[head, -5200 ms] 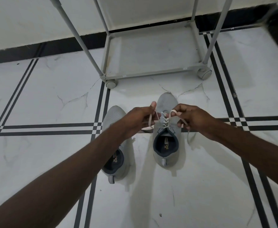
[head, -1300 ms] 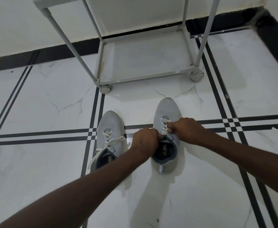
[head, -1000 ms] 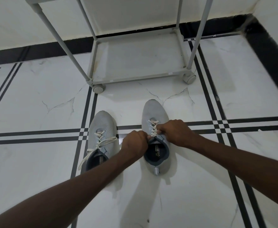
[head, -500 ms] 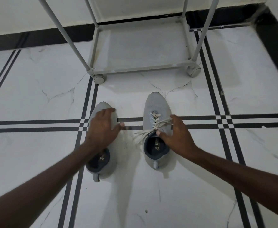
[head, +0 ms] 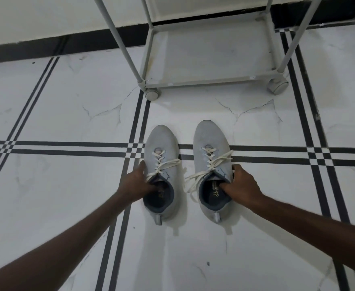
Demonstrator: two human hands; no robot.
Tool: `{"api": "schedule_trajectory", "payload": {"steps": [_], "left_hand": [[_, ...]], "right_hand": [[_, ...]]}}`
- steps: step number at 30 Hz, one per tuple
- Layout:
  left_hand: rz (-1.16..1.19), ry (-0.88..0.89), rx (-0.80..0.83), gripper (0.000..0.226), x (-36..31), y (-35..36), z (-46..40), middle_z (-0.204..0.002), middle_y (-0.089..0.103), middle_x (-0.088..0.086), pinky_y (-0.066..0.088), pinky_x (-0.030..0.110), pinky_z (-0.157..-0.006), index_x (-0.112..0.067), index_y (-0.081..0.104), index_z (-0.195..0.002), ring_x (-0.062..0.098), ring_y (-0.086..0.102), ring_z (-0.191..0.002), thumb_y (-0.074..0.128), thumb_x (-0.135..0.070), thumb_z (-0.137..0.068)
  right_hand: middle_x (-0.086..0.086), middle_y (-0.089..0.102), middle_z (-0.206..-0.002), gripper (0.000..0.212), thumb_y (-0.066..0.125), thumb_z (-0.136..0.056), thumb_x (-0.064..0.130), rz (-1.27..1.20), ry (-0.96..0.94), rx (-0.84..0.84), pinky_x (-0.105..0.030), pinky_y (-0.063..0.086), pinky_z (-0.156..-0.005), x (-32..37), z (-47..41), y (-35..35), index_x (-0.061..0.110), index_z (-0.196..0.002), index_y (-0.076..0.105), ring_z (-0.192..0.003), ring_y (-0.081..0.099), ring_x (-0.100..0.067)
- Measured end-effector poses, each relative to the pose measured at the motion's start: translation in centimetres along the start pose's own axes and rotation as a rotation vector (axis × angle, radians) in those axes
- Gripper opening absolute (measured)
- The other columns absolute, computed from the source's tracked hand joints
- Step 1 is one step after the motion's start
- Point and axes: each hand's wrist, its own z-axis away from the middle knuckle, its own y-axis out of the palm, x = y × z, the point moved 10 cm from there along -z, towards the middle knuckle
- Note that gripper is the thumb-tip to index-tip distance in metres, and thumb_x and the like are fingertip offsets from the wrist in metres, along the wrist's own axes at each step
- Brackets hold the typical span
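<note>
Two grey sneakers with white laces stand side by side on the marble floor, toes pointing away from me. My left hand (head: 135, 182) grips the left sneaker (head: 161, 143) at its collar, thumb inside the opening and fingers along its outer left side. My right hand (head: 240, 184) grips the right sneaker (head: 210, 136) the same way, thumb inside the opening and fingers on its outer right side. The right sneaker's laces (head: 195, 181) trail loose to the left over the floor between the two sneakers. The left sneaker's laces (head: 167, 163) lie loose across its tongue.
A grey metal rack (head: 210, 81) on wheels stands just beyond the sneakers, its bottom shelf bare, its poles rising out of view. The white floor (head: 67, 114) has black double stripes. A black skirting and a white wall lie behind.
Both hands left the right sneaker's laces. My left hand went to the left sneaker, sliding from its toe back to the collar. My right hand now grips the right sneaker's collar. The sneakers sit closer and parallel.
</note>
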Motion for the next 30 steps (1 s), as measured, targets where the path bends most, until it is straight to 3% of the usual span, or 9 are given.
{"api": "schedule_trajectory", "payload": {"steps": [4, 8, 14, 19, 23, 27, 30], "left_hand": [[0.073, 0.0, 0.014, 0.081, -1.6, 1.3, 0.4, -0.092, 0.064, 0.0, 0.049, 0.025, -0.065, -0.025, 0.036, -0.145, 0.021, 0.062, -0.083, 0.073, -0.019, -0.074], [0.187, -0.009, 0.035, 0.075, -3.1, 1.3, 1.6, -0.089, 0.069, 0.002, 0.06, 0.043, -0.076, -0.028, 0.046, -0.134, 0.024, 0.069, -0.084, 0.062, -0.023, -0.061], [0.232, 0.075, 0.038, 0.072, -10.1, -4.7, 6.4, -0.091, 0.066, -0.004, 0.057, 0.031, -0.067, -0.03, 0.042, -0.138, 0.017, 0.067, -0.083, 0.067, -0.015, -0.071], [0.286, 0.149, -0.003, 0.064, -18.3, -14.1, 11.8, -0.092, 0.067, -0.007, 0.052, 0.018, -0.059, -0.029, 0.047, -0.13, 0.007, 0.065, -0.078, 0.069, -0.013, -0.071], [0.359, 0.175, -0.05, 0.064, -25.3, -23.6, 17.1, -0.092, 0.066, -0.013, 0.051, 0.013, -0.059, -0.052, 0.043, -0.115, 0.003, 0.065, -0.08, 0.068, -0.011, -0.073], [0.417, 0.176, -0.102, 0.056, -31.3, -32.3, 21.4, -0.096, 0.069, -0.009, 0.053, 0.024, -0.071, -0.048, 0.056, -0.116, 0.009, 0.066, -0.087, 0.066, -0.022, -0.068], [0.454, 0.189, -0.119, 0.059, -35.3, -37.9, 23.7, -0.097, 0.071, -0.01, 0.056, 0.029, -0.075, -0.046, 0.059, -0.12, 0.011, 0.068, -0.087, 0.064, -0.026, -0.065]], "right_hand": [[-0.013, 0.064, -0.117, 0.05, 0.07, -0.074, 0.018, -0.017, -0.032, -0.012, -0.038, 0.048, -0.087, 1.2, 0.2, 0.4, 0.008, -0.12, 0.053, -0.109, 0.06, -0.036], [-0.012, 0.067, -0.108, 0.039, 0.067, -0.073, 0.016, -0.028, -0.033, -0.031, -0.035, 0.047, -0.08, 2.0, 1.4, -1.1, 0.009, -0.11, 0.057, -0.101, 0.062, -0.035], [-0.007, 0.068, -0.094, 0.03, 0.067, -0.071, 0.015, -0.058, -0.035, -0.055, -0.036, 0.048, -0.074, 7.0, 5.9, -10.1, 0.014, -0.101, 0.061, -0.089, 0.062, -0.031], [-0.005, 0.069, -0.086, 0.023, 0.066, -0.074, 0.01, -0.095, -0.093, -0.119, -0.035, 0.05, -0.069, 14.8, 10.8, -21.1, 0.011, -0.098, 0.063, -0.081, 0.063, -0.025], [-0.001, 0.068, -0.084, 0.026, 0.067, -0.076, 0.012, -0.127, -0.095, -0.174, -0.032, 0.049, -0.069, 21.5, 15.4, -30.2, 0.015, -0.101, 0.065, -0.078, 0.062, -0.021], [0.001, 0.067, -0.084, 0.027, 0.069, -0.075, 0.016, -0.156, -0.112, -0.19, -0.033, 0.049, -0.071, 27.6, 18.8, -38.2, 0.019, -0.102, 0.065, -0.078, 0.061, -0.021], [0.004, 0.067, -0.079, 0.021, 0.069, -0.076, 0.02, -0.137, -0.151, -0.175, -0.03, 0.046, -0.063, 32.4, 20.2, -43.7, 0.019, -0.096, 0.065, -0.073, 0.061, -0.015]]}}
